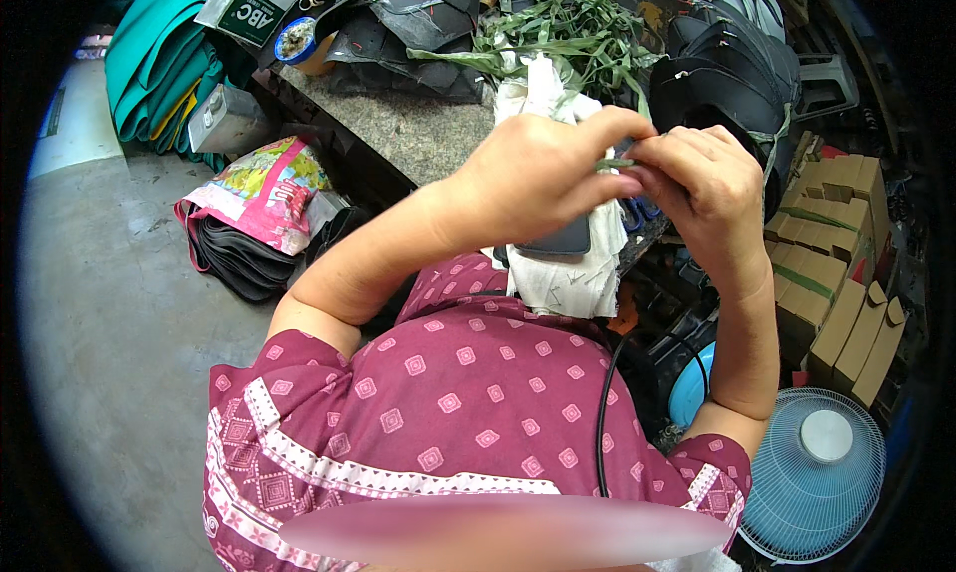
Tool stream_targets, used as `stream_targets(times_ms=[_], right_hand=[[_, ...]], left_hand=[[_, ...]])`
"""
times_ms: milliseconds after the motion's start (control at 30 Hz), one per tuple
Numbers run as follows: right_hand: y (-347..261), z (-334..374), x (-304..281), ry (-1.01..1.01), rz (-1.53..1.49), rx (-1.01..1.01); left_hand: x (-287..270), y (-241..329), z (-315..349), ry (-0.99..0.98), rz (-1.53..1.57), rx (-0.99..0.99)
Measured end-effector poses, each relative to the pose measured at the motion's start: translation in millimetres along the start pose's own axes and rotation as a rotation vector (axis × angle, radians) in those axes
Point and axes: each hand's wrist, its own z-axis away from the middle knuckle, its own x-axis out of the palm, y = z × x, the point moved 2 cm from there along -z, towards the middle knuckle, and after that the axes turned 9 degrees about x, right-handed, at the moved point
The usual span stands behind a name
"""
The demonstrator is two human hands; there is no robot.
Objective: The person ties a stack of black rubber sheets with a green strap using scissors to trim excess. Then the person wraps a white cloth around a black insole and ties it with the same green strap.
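Note:
Both my hands meet above the bench, fingertips close together. A thin green strip point(615, 163) is pinched between them. My left hand point(543, 174) grips it between thumb and forefinger. My right hand point(705, 169) holds its other side with closed fingers. Most of the strip is hidden by the fingers. Under my hands a white cloth point(570, 291) hangs over the bench edge, with a flat dark rounded piece point(558, 241) on it. Beyond my hands lies a tangled heap of similar green strips point(578, 39). Something with blue loops point(640, 214) shows partly below my right hand.
Black sheet pieces point(408, 39) and a blue-rimmed tub point(296, 40) crowd the bench's far left. Black curved pieces point(712, 79) are stacked at far right. Cardboard boxes point(832, 233) and a fan point(817, 472) stand right. A pink bag point(264, 199) and green sheeting point(159, 59) lie left.

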Motion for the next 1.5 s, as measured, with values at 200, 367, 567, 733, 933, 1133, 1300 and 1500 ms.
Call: stream_targets(times_ms=[200,367,567,733,933,1133,1300,1500], right_hand=[[34.0,9.1,1.8,-0.036,0.191,0.082],[80.4,37.7,16.4,0.173,-0.358,0.572],[102.9,87.2,79.4,-0.460,0.106,0.656],[113.3,106.8,114.2,-0.638,0.375,0.734],[108.3,101.1,121.5,-0.462,0.402,0.496],[133.5,110.5,110.5,-0.473,0.308,0.704],[135.3,130.3,81.6,-0.432,-0.535,1.159],[100.9,108.3,43.5,-0.476,-0.486,1.183]], left_hand=[[-67.5,9.8,29.1,0.067,-0.085,0.011],[-110.7,4.9,55.2,0.431,-0.351,-0.043],[-152.0,-14.5,97.0,1.144,0.132,0.078],[-196.6,-6.8,123.6,1.060,0.877,0.284],[-195.4,5.7,126.9,1.037,0.903,0.308],[-181.6,17.7,115.7,0.996,0.759,0.293],[-174.6,26.9,118.1,0.932,0.670,0.227],[-167.1,32.1,118.2,0.895,0.611,0.231]])
